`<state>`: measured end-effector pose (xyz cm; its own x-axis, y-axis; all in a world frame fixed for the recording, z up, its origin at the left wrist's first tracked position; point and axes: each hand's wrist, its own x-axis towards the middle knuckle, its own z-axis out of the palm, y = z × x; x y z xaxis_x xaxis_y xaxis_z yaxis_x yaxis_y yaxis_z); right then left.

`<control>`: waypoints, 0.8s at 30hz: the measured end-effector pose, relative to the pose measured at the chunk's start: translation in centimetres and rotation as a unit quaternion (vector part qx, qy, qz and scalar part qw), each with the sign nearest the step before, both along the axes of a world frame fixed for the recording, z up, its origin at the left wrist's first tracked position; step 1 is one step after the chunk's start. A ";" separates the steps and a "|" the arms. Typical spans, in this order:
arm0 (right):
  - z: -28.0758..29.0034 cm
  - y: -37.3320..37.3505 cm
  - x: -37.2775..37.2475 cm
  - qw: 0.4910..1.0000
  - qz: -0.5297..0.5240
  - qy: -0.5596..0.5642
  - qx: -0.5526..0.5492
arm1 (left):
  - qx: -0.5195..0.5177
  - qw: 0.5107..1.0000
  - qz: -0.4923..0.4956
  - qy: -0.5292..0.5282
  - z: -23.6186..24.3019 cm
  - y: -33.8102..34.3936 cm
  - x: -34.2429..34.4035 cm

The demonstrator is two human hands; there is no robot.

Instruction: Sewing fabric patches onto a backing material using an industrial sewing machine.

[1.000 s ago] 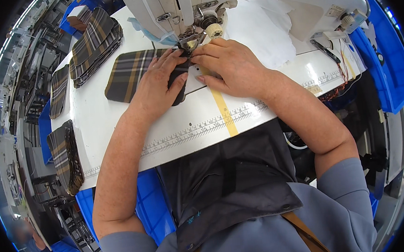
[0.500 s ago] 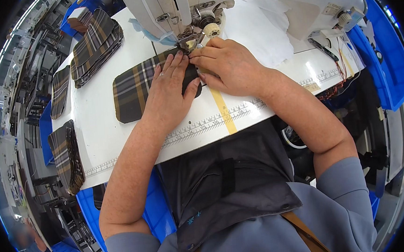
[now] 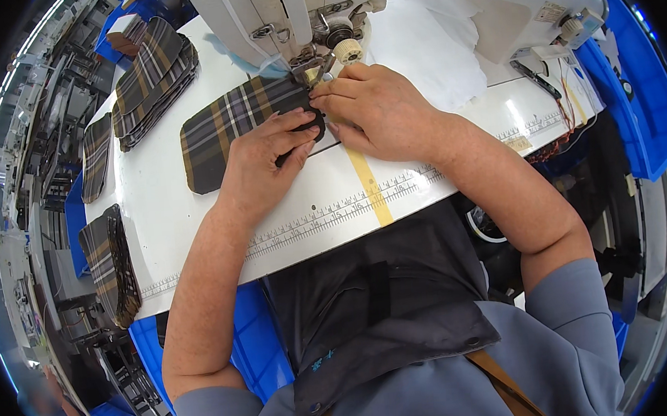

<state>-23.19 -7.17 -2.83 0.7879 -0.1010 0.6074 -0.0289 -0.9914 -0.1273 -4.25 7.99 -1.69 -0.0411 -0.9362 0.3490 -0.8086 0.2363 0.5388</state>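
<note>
A plaid fabric piece [image 3: 224, 131] with rounded corners, dark with tan and pale stripes, lies flat on the white sewing table [image 3: 167, 212]. Its far right edge reaches the needle area of the sewing machine [image 3: 312, 66]. My left hand [image 3: 268, 154] has its fingers bent over the near right corner, the thumb drawn in close at the edge. Just right of the needle, my right hand [image 3: 377, 112] pinches the right edge of the same piece; its fingertips are partly hidden.
Stacks of similar plaid pieces [image 3: 156, 77] lie at the far left, with another bundle [image 3: 109, 262] at the table's left edge. White cloth [image 3: 430, 46] lies behind my right hand. A dark-handled tool [image 3: 537, 79] rests at the right. Blue bins [image 3: 636, 109] stand beside the table.
My left hand has slid toward the near edge of the fabric, and its flat fingers have curled in. The fabric has turned slightly, its left end shifting left. My right hand stays nearly in place.
</note>
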 end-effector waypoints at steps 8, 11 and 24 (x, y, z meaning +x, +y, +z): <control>0.2 0.0 0.0 1.000 -0.023 0.006 -0.002 | -0.024 0.999 0.026 -0.002 -0.2 -2.7 1.7; 0.5 0.4 0.2 1.000 -0.024 0.016 -0.001 | -0.028 0.998 0.054 -0.023 -0.3 -3.2 2.2; 1.3 0.6 -0.3 0.999 -0.023 0.047 0.006 | -0.040 0.963 0.162 -0.210 -0.8 -3.5 1.2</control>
<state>-23.45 -6.58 -1.50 0.8358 -0.1444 0.5297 -0.0860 -0.9873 -0.1335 -3.09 4.50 -2.50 0.0962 -0.8938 0.4379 -0.9896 -0.0385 0.1389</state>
